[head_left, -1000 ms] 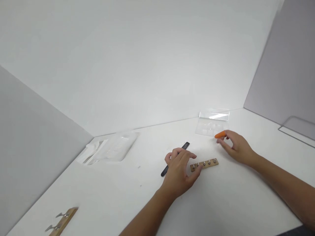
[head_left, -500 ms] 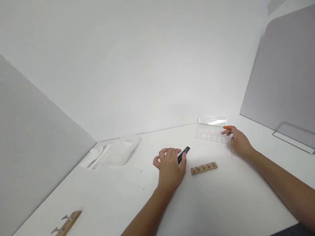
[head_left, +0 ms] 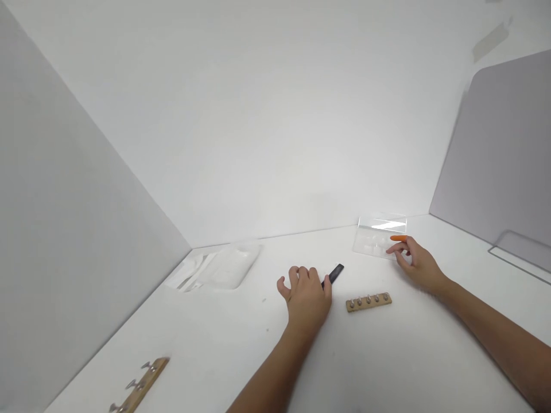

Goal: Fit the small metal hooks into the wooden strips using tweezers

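My left hand is low over the white table, its fingers arched and spread apart. A slim black bar lies beside its thumb, the near end hidden behind the hand. My right hand reaches over the near right corner of a clear plastic compartment box with its lid up. Its fingers are apart, and an orange cover appears to sit on the index fingertip. Between the hands, toward me, lies a wooden strip with several metal hooks or screws standing on it.
Another wooden strip with metal hooks lies at the lower left. Clear plastic packaging rests by the back wall. A grey panel leans at the right, a wire stand at its foot.
The whole view has shifted, moving everything right and slightly down. The left fingers have drawn back from the black bar and spread. The right hand stays over the box's right side.
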A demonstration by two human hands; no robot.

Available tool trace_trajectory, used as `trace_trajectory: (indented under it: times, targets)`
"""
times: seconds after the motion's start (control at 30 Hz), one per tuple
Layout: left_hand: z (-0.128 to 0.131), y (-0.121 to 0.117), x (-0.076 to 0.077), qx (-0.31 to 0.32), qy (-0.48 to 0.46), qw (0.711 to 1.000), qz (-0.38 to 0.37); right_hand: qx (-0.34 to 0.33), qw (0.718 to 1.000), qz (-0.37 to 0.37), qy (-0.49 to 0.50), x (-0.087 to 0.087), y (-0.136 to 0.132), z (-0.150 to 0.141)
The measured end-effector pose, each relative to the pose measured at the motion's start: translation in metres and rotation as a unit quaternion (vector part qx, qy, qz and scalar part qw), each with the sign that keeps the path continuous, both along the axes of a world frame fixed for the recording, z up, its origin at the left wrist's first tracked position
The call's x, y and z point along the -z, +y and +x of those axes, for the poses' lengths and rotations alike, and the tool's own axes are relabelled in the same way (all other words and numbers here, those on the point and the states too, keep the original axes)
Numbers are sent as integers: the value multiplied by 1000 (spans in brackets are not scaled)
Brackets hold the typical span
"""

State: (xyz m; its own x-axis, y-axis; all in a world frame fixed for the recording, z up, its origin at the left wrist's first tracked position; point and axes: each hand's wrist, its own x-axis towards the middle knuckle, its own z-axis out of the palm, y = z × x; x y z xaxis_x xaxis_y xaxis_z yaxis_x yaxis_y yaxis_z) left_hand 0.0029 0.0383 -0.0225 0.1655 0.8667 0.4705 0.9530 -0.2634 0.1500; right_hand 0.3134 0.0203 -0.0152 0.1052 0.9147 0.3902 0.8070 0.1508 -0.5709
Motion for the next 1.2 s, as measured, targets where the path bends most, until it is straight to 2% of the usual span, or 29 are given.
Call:
trace_trajectory:
  times: [0.13, 0.2, 0.33, 0.5, 0.67, 0.83, 1.0, 1.2]
  targets:
    - [1, -1, 2, -1, 7, 1000, 18, -34, 997, -15, -65, -14, 23, -26]
    - [1, -1, 4, 0, 2, 1000, 27, -53, 984, -53, -165, -24, 41, -39]
    - [1, 2, 7, 7, -25, 999, 41, -66, 962, -109, -243, -42, 79, -57]
    - [4, 0, 3, 3, -59, 996, 72, -59, 934, -197, -293, -54, 110, -63]
    - [6, -3, -1, 3, -85, 992, 93, -58, 914, -255, -310, -58, 125, -67]
    - [7, -3, -2, 7, -95, 991, 92, -61, 915, -245, -314, -54, 128, -65]
    - [8, -2, -1, 1, -102, 991, 88, -85, 932, -190, -296, -46, 119, -58]
    - [6, 0, 2, 27, -95, 992, 77, -129, 950, -148, -241, -42, 116, -49]
